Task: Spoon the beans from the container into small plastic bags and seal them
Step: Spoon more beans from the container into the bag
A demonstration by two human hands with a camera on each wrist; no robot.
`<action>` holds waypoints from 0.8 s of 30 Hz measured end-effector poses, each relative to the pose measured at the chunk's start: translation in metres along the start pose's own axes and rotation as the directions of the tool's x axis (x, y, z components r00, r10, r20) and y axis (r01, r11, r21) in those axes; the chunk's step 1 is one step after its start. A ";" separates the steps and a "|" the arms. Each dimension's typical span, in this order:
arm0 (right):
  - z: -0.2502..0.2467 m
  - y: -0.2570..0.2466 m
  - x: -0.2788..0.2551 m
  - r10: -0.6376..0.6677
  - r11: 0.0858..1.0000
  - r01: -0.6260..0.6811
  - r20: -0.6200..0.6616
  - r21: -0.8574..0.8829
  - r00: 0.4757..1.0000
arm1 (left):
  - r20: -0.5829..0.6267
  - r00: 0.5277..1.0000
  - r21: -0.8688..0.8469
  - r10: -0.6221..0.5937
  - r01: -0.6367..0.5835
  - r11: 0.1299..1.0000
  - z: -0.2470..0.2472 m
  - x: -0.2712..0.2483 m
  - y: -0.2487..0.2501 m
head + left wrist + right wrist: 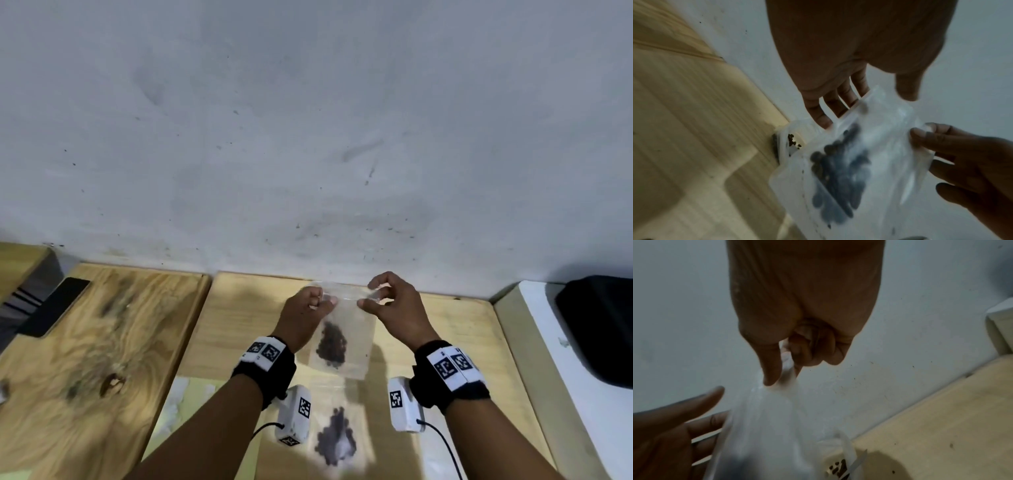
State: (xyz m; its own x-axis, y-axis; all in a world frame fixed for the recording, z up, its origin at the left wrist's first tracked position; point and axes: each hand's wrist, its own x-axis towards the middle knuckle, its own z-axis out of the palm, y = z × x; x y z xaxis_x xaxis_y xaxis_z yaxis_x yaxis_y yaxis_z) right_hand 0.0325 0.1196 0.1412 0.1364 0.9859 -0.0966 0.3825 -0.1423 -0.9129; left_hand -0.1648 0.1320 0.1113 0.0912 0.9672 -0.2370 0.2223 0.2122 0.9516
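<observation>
I hold a small clear plastic bag [342, 346] upright above the wooden table [239, 325], with dark beans [333, 346] heaped in its lower half. My left hand [317, 303] pinches the bag's top edge at the left corner, and in the left wrist view its fingers [838, 104] lie behind the bag [885, 129]. My right hand [373, 298] pinches the top edge at the right corner between thumb and forefinger; the right wrist view shows the plastic [787, 369] squeezed there. A second bag of beans [335, 438] lies flat on the table below.
A grey wall [308, 137] rises directly behind the table. A dark phone [54, 308] lies on the wooden board at the left. At the right, a black object [599, 329] sits on a white surface. Pale plastic lies on a yellow sheet [178, 404] near my left forearm.
</observation>
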 end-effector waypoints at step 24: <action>0.001 -0.030 0.004 0.293 0.869 -0.317 0.122 0.379 0.948 | -0.014 1.000 -0.258 -0.021 0.017 0.966 -0.009 0.010 0.021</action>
State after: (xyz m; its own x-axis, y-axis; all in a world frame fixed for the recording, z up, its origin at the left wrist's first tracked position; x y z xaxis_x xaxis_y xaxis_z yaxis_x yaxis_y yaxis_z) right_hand 0.0210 0.1274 0.1679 0.1298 0.9040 -0.4074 -0.0572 -0.4034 -0.9132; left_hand -0.1685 0.1471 0.1304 0.0731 0.9643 -0.2543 -0.0339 0.2573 0.9657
